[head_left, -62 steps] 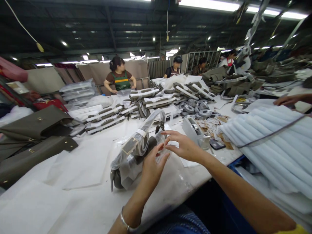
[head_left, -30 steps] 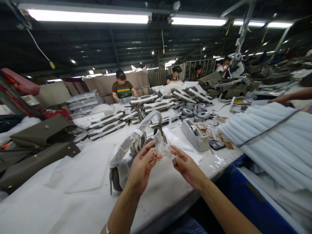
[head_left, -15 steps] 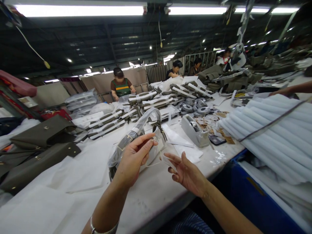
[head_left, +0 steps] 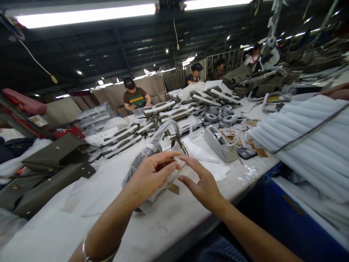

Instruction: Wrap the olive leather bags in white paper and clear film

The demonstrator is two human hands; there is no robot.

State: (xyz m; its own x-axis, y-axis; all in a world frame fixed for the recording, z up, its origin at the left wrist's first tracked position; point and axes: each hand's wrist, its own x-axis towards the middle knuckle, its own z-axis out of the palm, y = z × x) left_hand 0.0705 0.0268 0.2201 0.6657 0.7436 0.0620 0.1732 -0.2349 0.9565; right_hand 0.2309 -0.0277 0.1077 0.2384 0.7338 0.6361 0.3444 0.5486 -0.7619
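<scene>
My left hand (head_left: pixel 151 174) is in front of a handbag (head_left: pixel 139 158) whose strap is wrapped in clear plastic. Its thumb and fingertips come together, but what lies between them is too small to make out. Facing it, my right hand (head_left: pixel 203 183) has thumb and forefinger apart, with the forefinger close to the left fingertips. Below the hands hangs a small brown tag (head_left: pixel 173 188), beside a pale card or paper partly covered by my left hand. The bag's lower part is hidden behind my left hand and wrist.
A tape dispenser (head_left: pixel 220 143) and a dark phone-like object (head_left: pixel 246 153) stand to the right. Stacked white foam sheets (head_left: pixel 305 138) overhang a blue bin (head_left: pixel 289 218). Olive bags (head_left: pixel 54 156) lie left; wrapped straps (head_left: pixel 174 112) pile up behind. Co-workers (head_left: pixel 135 96) sit across the table.
My right hand has risen and turned inward, bringing its fingers to the left fingertips. The white tag it was touching has left its fingers; a brown tag now shows below.
</scene>
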